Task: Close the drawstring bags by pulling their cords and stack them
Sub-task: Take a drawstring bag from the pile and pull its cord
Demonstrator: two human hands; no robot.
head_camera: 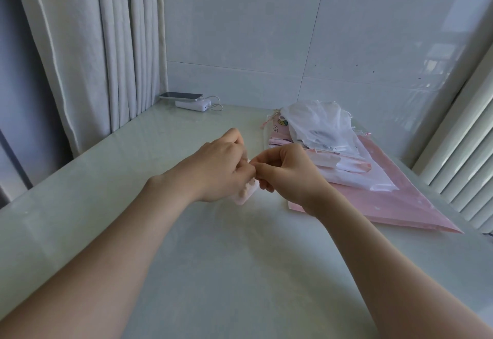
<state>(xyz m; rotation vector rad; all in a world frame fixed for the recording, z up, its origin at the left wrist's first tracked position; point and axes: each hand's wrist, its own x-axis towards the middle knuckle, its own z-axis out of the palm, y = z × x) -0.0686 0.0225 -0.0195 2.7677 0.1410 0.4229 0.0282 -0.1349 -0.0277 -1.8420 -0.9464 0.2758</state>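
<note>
One small pink bag (pixel 245 195) in work, held just above mid-counter, a little left of the pile. Clenches left hand (pixel 221 168) round it, most of the bag hidden under the palm. Pinches with right hand (pixel 289 172) at the bag's top, fingertips meeting the left thumb; cord too thin to make out. Looks like the cord-pulling step, judging by that pinch; cannot tell whether the mouth is drawn shut. Shows a pile of bags (pixel 330 149) at right, lying on a big pink bag (pixel 400 202); cannot tell whether those are finished or waiting. Leaves this one yet to be stacked. Offers open counter (pixel 213 272) in front and to the left. Meets a curtain (pixel 88 45) along the left edge, phone (pixel 181 96) and power bank (pixel 193 106) in the far corner, white slats (pixel 464 168) close beside the pile at right.
</note>
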